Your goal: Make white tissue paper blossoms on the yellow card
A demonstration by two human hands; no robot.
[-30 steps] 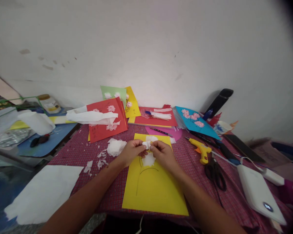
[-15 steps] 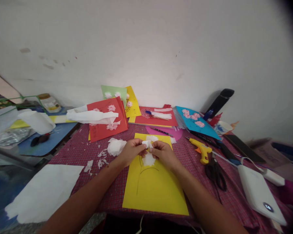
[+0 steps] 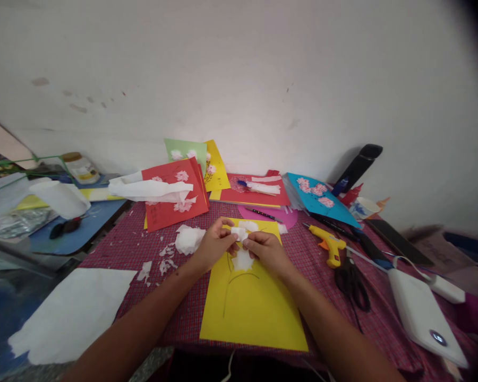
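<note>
Both my hands meet over the far end of a yellow card sheet [image 3: 250, 307] that lies on a red checked cloth. My left hand [image 3: 215, 245] and my right hand [image 3: 265, 249] each pinch the same small folded piece of white tissue [image 3: 238, 233], held just above the sheet. A white tissue flower shape [image 3: 242, 261] lies on the yellow card below my fingers, above drawn pencil curves. A crumpled tissue wad [image 3: 189, 240] sits left of my left hand.
A yellow glue gun [image 3: 330, 244] and black scissors [image 3: 352, 284] lie to the right, beside a white power bank [image 3: 424, 315]. Red [image 3: 171, 196], blue [image 3: 318, 196] and other coloured cards with tissue flowers lie at the back. A large white sheet [image 3: 71, 313] lies at the left.
My hands have shifted slightly away from me along the yellow sheet, still working the small tissue piece between the fingertips. Nothing else has moved.
</note>
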